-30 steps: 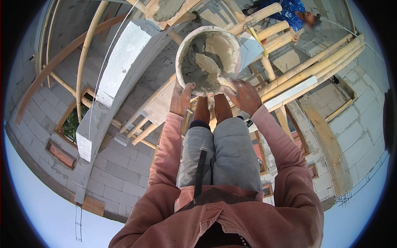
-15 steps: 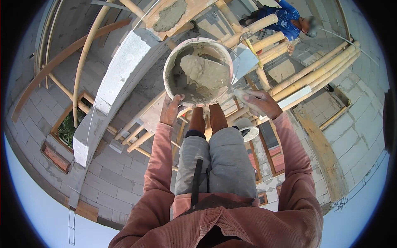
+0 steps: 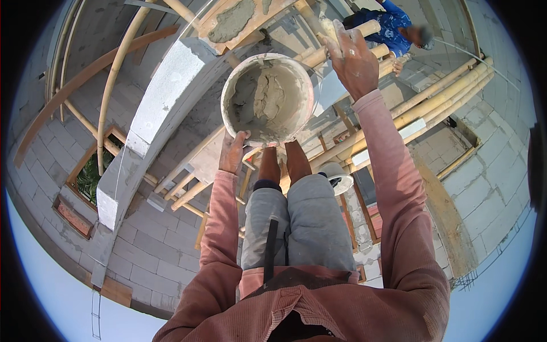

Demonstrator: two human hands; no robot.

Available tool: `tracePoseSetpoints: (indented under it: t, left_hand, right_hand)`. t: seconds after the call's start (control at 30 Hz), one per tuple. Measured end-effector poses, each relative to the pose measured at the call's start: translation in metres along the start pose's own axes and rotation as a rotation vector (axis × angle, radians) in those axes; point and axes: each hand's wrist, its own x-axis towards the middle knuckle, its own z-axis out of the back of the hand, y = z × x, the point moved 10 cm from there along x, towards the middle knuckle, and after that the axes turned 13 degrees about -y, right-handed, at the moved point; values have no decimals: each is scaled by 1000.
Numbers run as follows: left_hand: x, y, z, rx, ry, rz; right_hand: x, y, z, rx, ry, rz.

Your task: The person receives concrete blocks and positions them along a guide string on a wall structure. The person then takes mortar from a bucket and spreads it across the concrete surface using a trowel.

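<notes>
My left hand point(image 3: 232, 153) is closed on the near left rim of a round, mortar-smeared bucket point(image 3: 308, 102). Grey wet mortar point(image 3: 268, 97) lies inside it, heaped in the middle. Up and to the right of the bucket, my raised right hand point(image 3: 356, 65) is closed around the pale handle of a trowel point(image 3: 327, 24). The trowel's blade is mostly out of sight near the top edge. Left of the trowel, at the top, a wooden board point(image 3: 259, 21) carries a patch of mortar point(image 3: 232, 21).
A pale block beam point(image 3: 171, 85) curves down the left side. Bamboo poles point(image 3: 427, 111) form scaffolding below and to the right. A co-worker in a blue shirt point(image 3: 393, 28) is at the upper right, one hand by the poles. Block walls point(image 3: 154, 242) surround the area; a white round object point(image 3: 340, 185) lies below.
My right hand has moved up and away from the bucket, lifting the trowel out of it. The mortar heap has shrunk; the bucket has shifted slightly left, my left hand still on it.
</notes>
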Motion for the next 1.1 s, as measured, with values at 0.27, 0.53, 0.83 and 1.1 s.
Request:
tracePoseSetpoints:
  t: [0.27,0.53,0.83,1.1]
  left_hand:
    - [-3,38,17,-21,0,54]
    - [-11,53,40,14,-39,116]
    - [-9,59,57,-17,-65,107]
    - [-8,33,43,45,-96,48]
  right_hand:
    - [-10,50,44,-102,-378,260]
    - [-75,45,-78,1650,318,-1592]
    - [-94,79,-63,1599,570,-1577]
    - [-108,86,-23,1306,743,-1226]
